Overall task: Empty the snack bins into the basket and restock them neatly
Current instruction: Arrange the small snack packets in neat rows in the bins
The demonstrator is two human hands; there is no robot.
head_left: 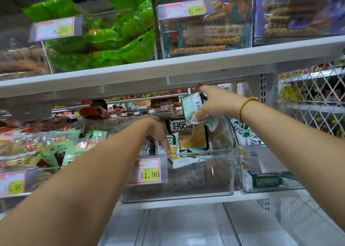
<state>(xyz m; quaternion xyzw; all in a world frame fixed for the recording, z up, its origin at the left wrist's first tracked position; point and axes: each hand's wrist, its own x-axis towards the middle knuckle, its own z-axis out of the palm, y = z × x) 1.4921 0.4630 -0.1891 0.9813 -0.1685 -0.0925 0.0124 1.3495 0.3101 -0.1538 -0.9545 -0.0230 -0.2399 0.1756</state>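
The upper shelf [168,68] runs just over the work and hems it in from above, carrying a bin of green packets [115,34]; a wire mesh panel [313,100] stands off to the right; the clear snack bin [186,182] sits on the lower shelf, a price tag [147,171] reading 11.90 on its front, a left neighbour bin [33,152] and a right neighbour bin [265,174] close on either side, both holding packets; the right grip [214,103], a bead bracelet [246,105] on its wrist, clasps a pale green packet [191,108] above the bin's back, just below the upper shelf's edge, thumb at the lower end and fingers over the top; its long axis stands roughly upright, a little tilted, barcode side towards the camera; the left grip [156,131] reaches down into the bin, fingertips on the upright packets [188,139] there, whether pinching one I cannot tell.
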